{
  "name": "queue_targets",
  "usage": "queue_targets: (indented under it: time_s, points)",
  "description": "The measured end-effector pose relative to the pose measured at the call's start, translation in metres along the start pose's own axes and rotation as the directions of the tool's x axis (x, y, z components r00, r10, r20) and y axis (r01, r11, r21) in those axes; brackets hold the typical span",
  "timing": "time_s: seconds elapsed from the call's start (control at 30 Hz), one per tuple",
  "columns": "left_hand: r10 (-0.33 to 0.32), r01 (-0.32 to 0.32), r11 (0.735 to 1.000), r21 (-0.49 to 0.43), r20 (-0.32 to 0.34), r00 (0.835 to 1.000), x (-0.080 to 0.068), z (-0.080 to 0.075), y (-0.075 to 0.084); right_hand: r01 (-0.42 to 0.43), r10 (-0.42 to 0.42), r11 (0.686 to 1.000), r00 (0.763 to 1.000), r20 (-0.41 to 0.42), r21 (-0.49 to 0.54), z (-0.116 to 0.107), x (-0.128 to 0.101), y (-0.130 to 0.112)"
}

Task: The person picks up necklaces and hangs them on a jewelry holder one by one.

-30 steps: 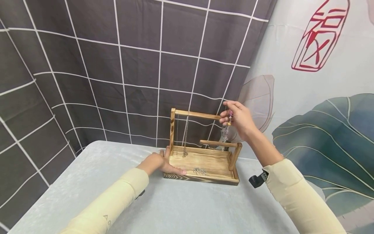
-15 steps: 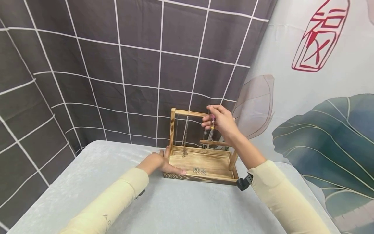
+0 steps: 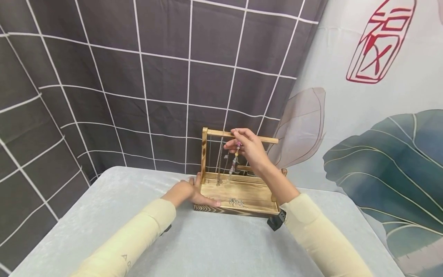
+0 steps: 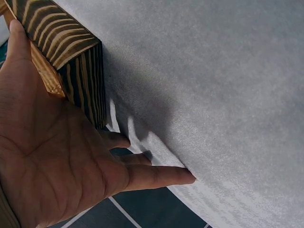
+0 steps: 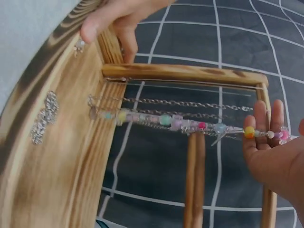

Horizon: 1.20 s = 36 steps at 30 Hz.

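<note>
Right hand (image 3: pixel 250 148) pinching beaded chain (image 5: pixel 171 120); flat left hand (image 3: pixel 187 192) against grainy wooden stand (image 3: pixel 238 194).

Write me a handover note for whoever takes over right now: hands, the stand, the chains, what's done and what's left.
Left hand: open, pressed against the left end of the wooden stand, steadying it on the table.
Right hand: pinching a beaded chain at the top rail; the beads dangle over the tray.
Done: one metal chain already hangs from the top rail near the left post. A small silver piece lies in the tray by the front edge.
Left: the beaded chain is not yet released; whether it is already looped over the rail cannot be told. Probably settle it on the rail, then let go.
</note>
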<state>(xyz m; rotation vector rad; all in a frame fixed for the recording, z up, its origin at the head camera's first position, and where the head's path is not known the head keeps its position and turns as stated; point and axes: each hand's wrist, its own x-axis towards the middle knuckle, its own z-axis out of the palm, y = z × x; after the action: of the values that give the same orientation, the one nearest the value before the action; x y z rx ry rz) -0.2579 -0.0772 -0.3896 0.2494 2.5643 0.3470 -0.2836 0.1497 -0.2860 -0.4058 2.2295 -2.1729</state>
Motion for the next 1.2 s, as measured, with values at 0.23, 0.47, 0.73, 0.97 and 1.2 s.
queue_targets:
  time_s: [0.23, 0.47, 0.73, 0.97, 1.2]
  points:
    - [-0.003, 0.003, 1.000, 0.003, -0.003, 1.000, -0.002, 0.000, 0.000, -0.011, 0.011, 1.000, 0.999, -0.034, -0.018, 0.003, -0.005, 0.011]
    - [-0.021, 0.021, 1.000, 0.007, -0.008, 1.000, 0.004, 0.001, -0.001, -0.031, 0.022, 0.984, 0.998, -0.050, -0.176, 0.002, -0.010, 0.023]
    - [-0.020, 0.020, 1.000, 0.013, -0.012, 1.000, 0.002, 0.001, 0.000, -0.037, 0.020, 0.982, 0.996, -0.089, -0.185, 0.002, -0.015, 0.028]
    - [-0.020, 0.020, 1.000, 0.020, -0.003, 1.000, 0.002, 0.001, 0.001, -0.064, 0.030, 0.969, 0.989, -0.143, -0.237, 0.000, -0.021, 0.031]
    - [-0.027, 0.026, 0.999, 0.033, 0.005, 1.000, 0.006, 0.003, 0.001, -0.053, 0.016, 0.969, 0.988, -0.151, -0.242, -0.003, -0.028, 0.034]
